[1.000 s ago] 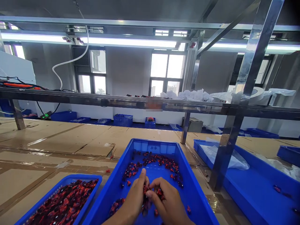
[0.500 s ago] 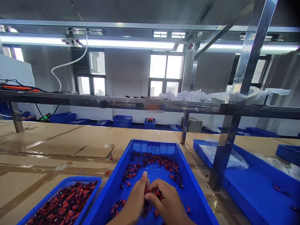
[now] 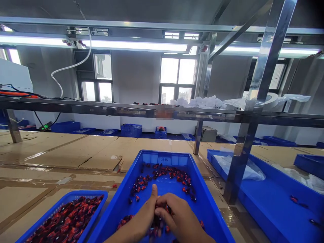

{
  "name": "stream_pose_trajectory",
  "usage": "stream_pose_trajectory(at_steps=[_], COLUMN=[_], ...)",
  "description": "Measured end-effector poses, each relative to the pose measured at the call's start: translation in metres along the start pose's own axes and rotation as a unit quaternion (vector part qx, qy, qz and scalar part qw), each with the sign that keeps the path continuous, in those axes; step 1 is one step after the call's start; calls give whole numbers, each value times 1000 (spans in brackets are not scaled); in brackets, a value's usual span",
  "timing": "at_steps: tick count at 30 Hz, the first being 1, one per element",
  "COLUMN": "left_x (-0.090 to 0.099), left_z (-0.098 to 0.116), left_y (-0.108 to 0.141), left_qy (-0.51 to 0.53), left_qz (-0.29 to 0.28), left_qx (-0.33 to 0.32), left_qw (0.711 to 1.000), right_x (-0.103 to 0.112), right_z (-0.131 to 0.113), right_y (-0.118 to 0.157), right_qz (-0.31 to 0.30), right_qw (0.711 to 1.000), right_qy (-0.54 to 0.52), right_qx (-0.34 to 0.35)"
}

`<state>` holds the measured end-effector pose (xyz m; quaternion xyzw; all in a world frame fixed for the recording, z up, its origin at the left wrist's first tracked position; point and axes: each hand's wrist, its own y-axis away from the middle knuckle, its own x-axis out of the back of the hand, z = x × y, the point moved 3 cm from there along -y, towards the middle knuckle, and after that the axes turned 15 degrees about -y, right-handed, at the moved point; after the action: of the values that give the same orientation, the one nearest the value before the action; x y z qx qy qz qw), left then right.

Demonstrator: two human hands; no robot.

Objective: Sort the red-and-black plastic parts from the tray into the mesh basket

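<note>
Both my hands are close together over the deep blue tray. My left hand has its thumb raised and its palm turned inward, its other fingers mostly hidden. Curled fingers and thumb close my right hand round small red-and-black parts; the left hand presses against the same bunch. Directly under the hands, more such pieces look blurred. Loose red-and-black pieces lie in an arc over the tray's far half, and others sit by its near left wall.
A shallower blue basket heaped with red-and-black pieces stands to the left. Right of a metal post is another blue tray with a plastic bag and a few pieces. A metal shelf rail crosses ahead above the cardboard-covered table.
My left wrist has shifted slightly left, and the hands stay together. More dark pieces show, blurred, beneath them. The whole view has moved a little.
</note>
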<state>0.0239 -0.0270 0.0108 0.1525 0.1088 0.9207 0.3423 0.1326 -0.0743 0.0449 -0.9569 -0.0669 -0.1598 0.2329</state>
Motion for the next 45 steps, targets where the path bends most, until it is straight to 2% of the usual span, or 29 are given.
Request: stream_pose_trajectory(at_steps=[2,3,4,6,8,9,12,17,22,26,30,32,34,37,38,40,45], left_x=[-2,-2,-2,-1,0,1,1,-2,-2,-4,-5,-6,-6,-6,-6,-6,-5], left_z=[-1,-1,0,0,0,0,-2,-6,-5,-5,-6,-7,-9,-11,-11,-10,-5], left_y=[-3,-4,-5,-7,-9,-9,-12,-12,-13,-13,-13,-13,-15,-17,-17,-17,-10], left_qy=[43,67,88,118,133,136,133,120,109,92,87,81,75,66,65,68,86], left_qz=[-7,-10,-10,-5,-4,-7,-16,-32,-41,-46,-36,-42,-51,-50,-51,-58,-57], left_qx=[23,33,40,55,63,64,63,72,84,107,89,89,87,76,72,60,22], left_qw=[999,997,995,991,989,989,989,990,990,989,992,992,992,994,994,994,994], right_x=[-2,-3,-3,-3,1,3,9,7,12,20,23,26,28,32,33,33,17], right_z=[9,14,19,25,25,24,21,28,38,42,45,46,47,45,45,45,50], right_y=[-3,-4,-5,-7,-8,-8,-8,-8,-11,-12,-11,-11,-11,-10,-10,-8,-4], right_qz=[30,41,49,59,71,80,92,85,118,157,202,228,233,222,221,222,170], right_qw=[990,973,944,869,805,782,748,740,725,748,769,770,745,689,682,696,803], right_qy=[-125,-206,-293,-448,-550,-582,-624,-633,-647,-617,-580,-572,-598,-659,-665,-643,-505], right_qx=[-58,-100,-143,-203,-212,-208,-206,-211,-206,-188,-177,-170,-180,-204,-211,-228,-265])
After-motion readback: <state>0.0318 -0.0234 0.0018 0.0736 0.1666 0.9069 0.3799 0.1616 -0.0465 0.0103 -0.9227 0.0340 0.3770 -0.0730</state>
